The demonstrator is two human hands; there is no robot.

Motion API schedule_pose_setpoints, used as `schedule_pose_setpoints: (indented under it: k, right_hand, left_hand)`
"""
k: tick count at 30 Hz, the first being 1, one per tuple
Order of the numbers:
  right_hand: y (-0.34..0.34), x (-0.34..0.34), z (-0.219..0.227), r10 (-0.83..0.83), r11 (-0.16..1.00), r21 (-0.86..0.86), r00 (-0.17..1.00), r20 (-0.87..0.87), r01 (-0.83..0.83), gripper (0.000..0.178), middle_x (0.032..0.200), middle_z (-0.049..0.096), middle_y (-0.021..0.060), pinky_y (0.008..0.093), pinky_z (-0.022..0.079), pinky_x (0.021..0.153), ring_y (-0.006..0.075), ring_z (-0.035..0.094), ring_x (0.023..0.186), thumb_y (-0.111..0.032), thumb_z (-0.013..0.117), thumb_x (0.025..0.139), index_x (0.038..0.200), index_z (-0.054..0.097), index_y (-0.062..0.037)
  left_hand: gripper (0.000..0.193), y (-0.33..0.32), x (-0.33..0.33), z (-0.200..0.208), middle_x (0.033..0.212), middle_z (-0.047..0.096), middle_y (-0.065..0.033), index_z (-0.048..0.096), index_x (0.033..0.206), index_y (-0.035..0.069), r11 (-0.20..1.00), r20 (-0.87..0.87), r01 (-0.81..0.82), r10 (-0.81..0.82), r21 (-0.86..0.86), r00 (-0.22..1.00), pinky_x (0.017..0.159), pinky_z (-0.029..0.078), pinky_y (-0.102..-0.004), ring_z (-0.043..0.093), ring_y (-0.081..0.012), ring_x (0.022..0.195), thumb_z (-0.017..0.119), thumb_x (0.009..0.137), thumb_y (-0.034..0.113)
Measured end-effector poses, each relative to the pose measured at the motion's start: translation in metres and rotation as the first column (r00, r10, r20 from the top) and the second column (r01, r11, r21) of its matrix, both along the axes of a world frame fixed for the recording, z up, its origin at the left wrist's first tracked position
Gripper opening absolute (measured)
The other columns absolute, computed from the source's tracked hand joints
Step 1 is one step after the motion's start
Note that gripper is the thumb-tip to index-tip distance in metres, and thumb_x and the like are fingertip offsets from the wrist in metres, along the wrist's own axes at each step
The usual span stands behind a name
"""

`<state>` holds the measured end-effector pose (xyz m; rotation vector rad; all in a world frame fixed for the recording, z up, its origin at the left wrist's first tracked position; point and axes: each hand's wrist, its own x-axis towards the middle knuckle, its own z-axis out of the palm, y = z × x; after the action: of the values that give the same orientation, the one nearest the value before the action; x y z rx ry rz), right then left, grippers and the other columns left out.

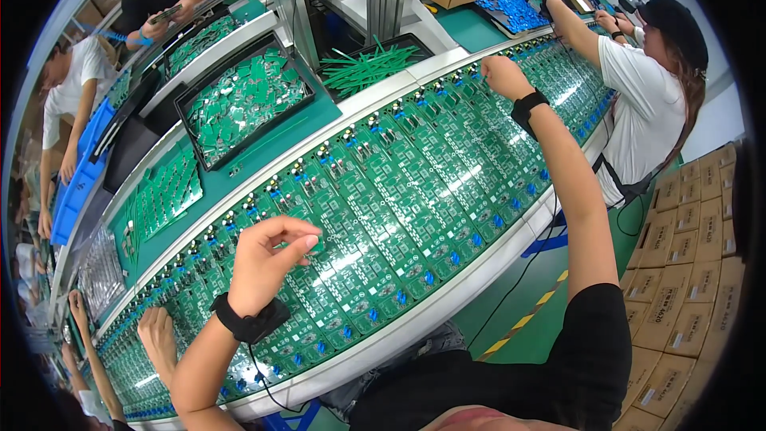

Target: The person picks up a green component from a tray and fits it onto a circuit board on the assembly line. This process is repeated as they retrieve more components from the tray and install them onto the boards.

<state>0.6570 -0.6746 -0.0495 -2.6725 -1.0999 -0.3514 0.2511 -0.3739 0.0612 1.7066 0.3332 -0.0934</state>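
A long row of green circuit boards (391, 191) runs side by side along the line, with blue parts on the near edge and small upright components on the far edge. My left hand (267, 263) is over the middle of the boards, its thumb and forefinger pinched together. Whatever lies between those fingertips is too small to make out. Farther right, my right hand (506, 78) is at the far edge of the row, fingers curled in close to the small components. Its fingertips are partly hidden, so I cannot see what they hold. Both wrists wear black bands.
Beyond the line sit a black tray of small green board pieces (247, 104), a heap of green strips (367, 68) and a tray of blue parts (511, 12). A co-worker's hand (157, 339) is near my left forearm. Another person (638, 104) works at right, before stacked cartons (678, 271).
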Motion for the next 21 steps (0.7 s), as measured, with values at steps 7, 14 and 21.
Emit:
schedule_pose_setpoints:
  k: [7,14,21]
  right_hand:
    - [0.016,-0.040,0.032,-0.009,0.997,0.074,0.998,0.056,0.005,0.013,0.074,0.060,0.0121,0.0368,0.045,0.058,0.0293,0.057,0.063,-0.008,0.058,0.072,0.085,0.058,-0.0026]
    - [0.115,-0.209,0.106,0.525,0.817,0.576,0.457,-0.718,-0.032,0.022,0.079,0.059,0.0006,0.0203,0.047,0.058,0.0074,0.057,0.067,-0.020,0.058,0.085,0.100,0.055,-0.0036]
    - [0.119,-0.213,0.097,0.576,0.756,0.654,0.460,-0.676,0.015,0.016,0.076,0.059,0.0010,0.0199,0.047,0.059,0.0068,0.057,0.066,-0.013,0.060,0.083,0.094,0.058,-0.0015]
  left_hand:
    - [0.017,0.005,0.016,0.007,0.085,0.061,-0.0072,0.058,0.097,-0.003,0.979,0.011,-0.130,0.133,-0.155,0.991,0.062,0.050,-0.0226,0.061,-0.0131,0.073,0.057,0.080,-0.002]
    - [0.024,-0.014,0.062,-0.004,0.086,0.061,-0.0070,0.053,0.106,-0.002,0.955,0.165,-0.030,0.081,-0.294,0.983,0.069,0.050,-0.0243,0.062,-0.0168,0.081,0.055,0.082,0.001]
    - [0.018,-0.012,0.080,-0.006,0.086,0.061,-0.0070,0.054,0.098,-0.001,0.964,0.123,-0.019,0.053,-0.266,0.991,0.066,0.051,-0.0245,0.062,-0.0158,0.078,0.057,0.084,0.008]
